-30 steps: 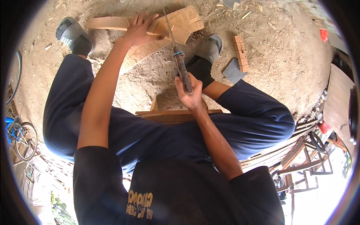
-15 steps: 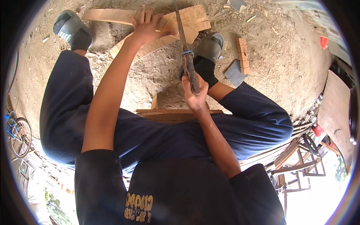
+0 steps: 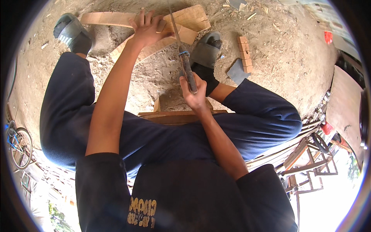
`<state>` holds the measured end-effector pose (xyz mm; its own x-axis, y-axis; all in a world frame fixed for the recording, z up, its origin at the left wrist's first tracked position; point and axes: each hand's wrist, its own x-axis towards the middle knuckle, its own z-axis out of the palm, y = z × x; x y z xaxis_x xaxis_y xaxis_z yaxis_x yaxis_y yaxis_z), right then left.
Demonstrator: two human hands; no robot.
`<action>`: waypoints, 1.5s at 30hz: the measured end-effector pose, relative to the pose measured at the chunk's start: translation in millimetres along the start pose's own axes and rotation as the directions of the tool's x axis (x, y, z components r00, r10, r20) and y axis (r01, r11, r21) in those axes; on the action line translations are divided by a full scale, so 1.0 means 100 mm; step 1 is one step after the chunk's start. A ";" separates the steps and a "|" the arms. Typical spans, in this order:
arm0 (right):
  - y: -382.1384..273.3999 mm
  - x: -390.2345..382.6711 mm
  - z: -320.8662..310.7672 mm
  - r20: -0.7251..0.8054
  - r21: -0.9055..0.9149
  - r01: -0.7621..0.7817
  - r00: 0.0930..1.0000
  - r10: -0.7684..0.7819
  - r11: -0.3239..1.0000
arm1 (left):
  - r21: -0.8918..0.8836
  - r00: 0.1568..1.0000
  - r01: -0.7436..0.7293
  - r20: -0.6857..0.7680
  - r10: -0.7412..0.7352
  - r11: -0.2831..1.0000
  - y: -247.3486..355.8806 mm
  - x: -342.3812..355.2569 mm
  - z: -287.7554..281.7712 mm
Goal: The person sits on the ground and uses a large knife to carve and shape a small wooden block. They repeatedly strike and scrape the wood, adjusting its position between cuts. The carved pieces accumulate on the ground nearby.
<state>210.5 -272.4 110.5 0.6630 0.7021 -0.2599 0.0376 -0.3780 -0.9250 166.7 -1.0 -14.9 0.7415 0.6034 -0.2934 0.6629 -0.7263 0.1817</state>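
My left hand [image 3: 147, 34] is spread with its fingers apart, pressing on a pale wooden board [image 3: 170, 40] on the dirt floor. By its thumb sits a small wood piece [image 3: 161, 26]. My right hand [image 3: 194, 92] is wrapped round the dark, worn handle of a long narrow-bladed tool [image 3: 188, 71] with a blue band where the blade begins. The blade points away from me across the boards, right of my left hand. It shows nearly edge-on, so I cannot tell whether it is a saw or a knife; its tip lies beyond the upper picture edge.
A curved board [image 3: 106, 18] and a broad board [image 3: 191, 18] lie with the pressed one. My sandalled feet flank them. To the right are a notched wood block [image 3: 244, 54] and a dark flat sheet [image 3: 238, 72]. A bicycle [image 3: 20, 144] stands far left, a wooden frame [image 3: 315, 170] far right.
The whole view has shifted slightly, so most things sit a little further left. My right hand and the tool have moved slightly left; my left hand stays spread on the wood.
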 end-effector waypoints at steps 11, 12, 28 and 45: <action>0.00 -0.03 0.00 0.038 0.066 -0.060 0.998 0.057 0.996 | 0.002 1.000 0.002 -0.019 -0.002 1.000 -0.03 0.03 0.07; -0.01 -0.04 -0.01 0.045 0.066 -0.055 0.998 0.052 0.996 | -0.017 0.999 -0.011 -0.036 0.010 1.000 -0.06 0.04 0.10; 0.02 -0.02 -0.10 0.097 -0.015 -0.042 0.994 0.043 0.999 | -0.152 0.988 -0.109 -0.124 0.091 0.982 -0.25 0.03 0.24; -0.02 -0.08 -0.16 0.072 0.035 -0.088 0.994 0.085 0.996 | -0.081 1.000 0.017 -0.004 -0.018 0.997 -0.03 0.06 0.15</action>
<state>217.5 -287.0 118.8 0.6083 0.7090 -0.3568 -0.0469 -0.4166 -0.9079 167.7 0.1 -30.9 0.7301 0.6173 -0.2931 0.6818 -0.6868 0.2519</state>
